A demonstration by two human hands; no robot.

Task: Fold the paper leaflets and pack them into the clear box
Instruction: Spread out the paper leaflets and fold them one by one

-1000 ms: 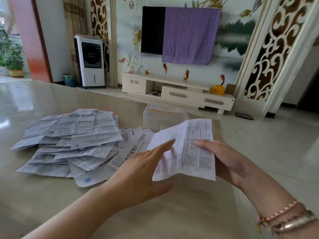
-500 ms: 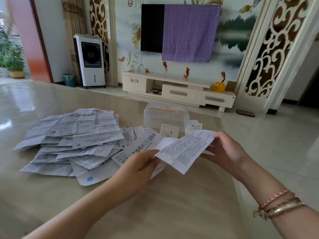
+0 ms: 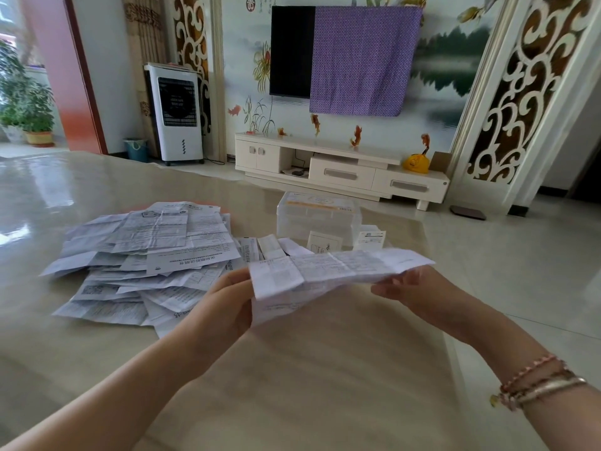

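A creased white leaflet (image 3: 335,271) with fine print is stretched out flat above the table between both hands. My left hand (image 3: 224,304) grips its left end, where the paper folds downward. My right hand (image 3: 413,291) pinches its right end from below. A loose pile of unfolded leaflets (image 3: 143,255) lies on the table to the left. The clear box (image 3: 318,219) with its lid on stands behind the held leaflet, near the table's far edge.
Two small folded papers (image 3: 370,239) lean against the box's front. The glossy beige table (image 3: 292,385) ends at its right edge around (image 3: 448,320), with tiled floor beyond. A TV stand (image 3: 341,170) and an air cooler (image 3: 175,112) stand at the far wall.
The leaflet went from upright and facing me to lying flat and stretched wide. My hands have moved apart, each now holding one end.
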